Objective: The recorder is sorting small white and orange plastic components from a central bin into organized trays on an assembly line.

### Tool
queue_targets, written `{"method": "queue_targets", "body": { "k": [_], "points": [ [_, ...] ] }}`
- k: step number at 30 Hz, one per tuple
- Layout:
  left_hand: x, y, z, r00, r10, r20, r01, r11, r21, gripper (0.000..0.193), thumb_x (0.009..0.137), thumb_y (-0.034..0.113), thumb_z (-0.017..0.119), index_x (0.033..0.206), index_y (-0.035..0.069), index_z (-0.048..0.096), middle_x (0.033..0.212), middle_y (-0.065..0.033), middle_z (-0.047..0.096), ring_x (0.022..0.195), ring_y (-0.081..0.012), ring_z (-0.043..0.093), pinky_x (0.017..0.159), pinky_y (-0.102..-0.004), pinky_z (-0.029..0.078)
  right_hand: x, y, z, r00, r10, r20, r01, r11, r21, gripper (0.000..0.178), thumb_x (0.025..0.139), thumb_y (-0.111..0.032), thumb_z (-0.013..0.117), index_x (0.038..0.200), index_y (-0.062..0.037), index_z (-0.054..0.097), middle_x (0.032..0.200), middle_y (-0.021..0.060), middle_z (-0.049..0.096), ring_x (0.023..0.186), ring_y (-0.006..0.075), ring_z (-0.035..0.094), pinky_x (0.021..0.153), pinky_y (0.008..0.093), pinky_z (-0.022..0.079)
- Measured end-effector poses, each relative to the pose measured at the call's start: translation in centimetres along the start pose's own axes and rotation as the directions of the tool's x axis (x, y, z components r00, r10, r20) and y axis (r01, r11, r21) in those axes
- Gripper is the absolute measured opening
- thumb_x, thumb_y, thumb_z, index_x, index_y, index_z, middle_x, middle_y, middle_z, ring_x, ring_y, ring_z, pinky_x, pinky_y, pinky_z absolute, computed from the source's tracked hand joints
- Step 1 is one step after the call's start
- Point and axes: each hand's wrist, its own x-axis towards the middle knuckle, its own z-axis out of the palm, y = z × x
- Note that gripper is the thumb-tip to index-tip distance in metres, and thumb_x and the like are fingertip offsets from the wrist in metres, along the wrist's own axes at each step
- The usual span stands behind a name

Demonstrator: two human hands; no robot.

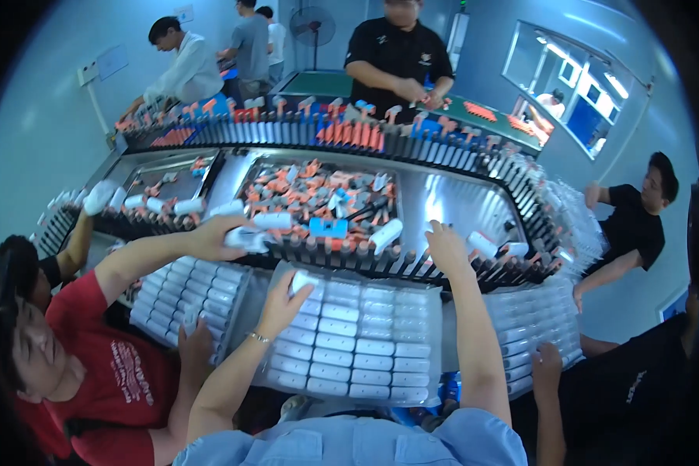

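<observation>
In my left hand (pixel 282 304) is a small white oblong plastic casing (pixel 304 280), gripped between fingers and thumb. That hand is above the left back corner of a clear plastic tray (pixel 435 311) in front of me, where rows of similar white casings (pixel 334 334) lie. My right hand (pixel 447 247) reaches past the tray to the row of dark upright posts (pixel 412 260) on the conveyor's near edge. Its fingers are bent together, and whatever they hold is hidden. A loose white casing (pixel 482 245) lies just right of it, and another (pixel 387 235) to its left.
Behind the posts, a metal tray (pixel 400 186) holds a heap of orange and grey parts (pixel 311 194) and a blue block (pixel 328 227). A red-sleeved co-worker's arm (pixel 151 252) reaches in close on my left. Another casing tray (pixel 532 334) and co-workers are on my right.
</observation>
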Motion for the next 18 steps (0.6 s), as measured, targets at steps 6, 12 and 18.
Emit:
{"method": "queue_targets", "body": {
  "k": [6, 12, 18],
  "points": [
    [-0.4, -3.7, -2.0, 0.953, -0.191, -0.236, 0.172, 0.980, -0.099, 0.030, 0.088, 0.026, 0.056, 0.103, 0.000, 0.052, 0.084, -0.0072, 0.060, 0.075, -0.0125, 0.054, 0.066, -0.0268, 0.044, -3.1, -13.7, 0.6, 0.876, -0.200, -0.438, 0.268, 0.958, 0.098, 0.030, 0.072, -0.016, 0.063, 0.099, -0.0055, 0.059, 0.104, 0.0118, 0.055, 0.097, 0.0283, 0.052, 0.084, 0.0482, 0.039],
    [-1.5, -3.4, -1.0, 0.958, -0.123, -0.258, 0.133, 0.991, 0.020, 0.029, 0.089, 0.023, 0.053, 0.105, 0.000, 0.050, 0.085, -0.0085, 0.059, 0.077, -0.0154, 0.055, 0.067, -0.0296, 0.044, -3.6, -21.8, 7.3, 0.933, -0.358, -0.023, 0.348, 0.889, 0.296, 0.016, 0.072, -0.020, 0.063, 0.077, -0.0041, 0.064, 0.085, 0.0123, 0.056, 0.086, 0.0302, 0.055, 0.074, 0.0400, 0.045],
    [-1.0, -2.2, -1.0, 0.984, -0.097, -0.150, 0.093, 0.995, -0.029, 0.027, 0.089, 0.020, 0.055, 0.106, 0.000, 0.050, 0.088, -0.0073, 0.059, 0.079, -0.0116, 0.054, 0.069, -0.0266, 0.044, -3.4, -21.2, 7.3, 0.900, -0.436, -0.015, 0.412, 0.838, 0.357, 0.024, 0.076, -0.022, 0.060, 0.079, 0.0016, 0.062, 0.092, 0.0159, 0.052, 0.096, 0.0300, 0.050, 0.077, 0.0430, 0.044]
  ]
}}
